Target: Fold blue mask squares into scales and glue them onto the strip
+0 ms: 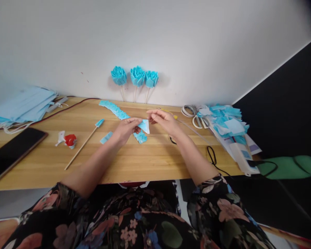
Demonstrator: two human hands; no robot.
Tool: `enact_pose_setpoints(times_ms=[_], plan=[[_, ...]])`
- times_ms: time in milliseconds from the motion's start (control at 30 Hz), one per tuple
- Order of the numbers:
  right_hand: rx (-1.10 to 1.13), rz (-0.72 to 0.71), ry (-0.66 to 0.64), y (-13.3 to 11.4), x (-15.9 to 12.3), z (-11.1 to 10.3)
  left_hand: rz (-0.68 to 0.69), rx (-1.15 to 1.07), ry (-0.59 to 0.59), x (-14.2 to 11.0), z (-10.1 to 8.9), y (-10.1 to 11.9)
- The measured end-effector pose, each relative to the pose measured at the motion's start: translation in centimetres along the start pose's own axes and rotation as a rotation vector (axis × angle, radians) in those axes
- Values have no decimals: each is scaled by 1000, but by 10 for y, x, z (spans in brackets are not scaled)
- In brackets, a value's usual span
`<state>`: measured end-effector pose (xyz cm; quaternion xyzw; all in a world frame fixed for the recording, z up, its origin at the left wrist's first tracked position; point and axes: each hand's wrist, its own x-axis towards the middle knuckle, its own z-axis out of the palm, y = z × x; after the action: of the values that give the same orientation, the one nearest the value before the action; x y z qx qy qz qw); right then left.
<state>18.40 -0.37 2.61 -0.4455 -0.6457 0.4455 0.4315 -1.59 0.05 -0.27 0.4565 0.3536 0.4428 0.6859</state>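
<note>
My left hand [128, 129] pinches a small blue piece of fabric with a white edge [145, 126] between thumb and fingers. Just right of it, my right hand [163, 120] is raised with loosely bent fingers, apart from the piece; I see nothing in it. Behind and under my left hand runs a row of overlapping blue fabric petals [114, 108]. A loose blue piece [106, 137] lies beside my left wrist. Further left is a wooden stick [81, 147] with a blue fabric tip [99, 122].
Three blue fabric flowers [137, 76] on sticks lean against the wall. Face masks [23, 105], a dark phone [15, 152] and a red crumpled item [70, 140] lie left. Right are a tape roll [188, 110], scissors [200, 122], blue scraps [229, 121] and a glue gun [282, 167].
</note>
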Motion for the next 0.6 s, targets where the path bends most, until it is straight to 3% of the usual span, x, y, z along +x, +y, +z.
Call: enact_pose_setpoints(times_ms=[333,600], plan=[[-81,-163,21,32,-11,-3,-14,27,23,1,1,1],[-282,-281,127,19,-18,7,-58,66,-9,-4,7,2]])
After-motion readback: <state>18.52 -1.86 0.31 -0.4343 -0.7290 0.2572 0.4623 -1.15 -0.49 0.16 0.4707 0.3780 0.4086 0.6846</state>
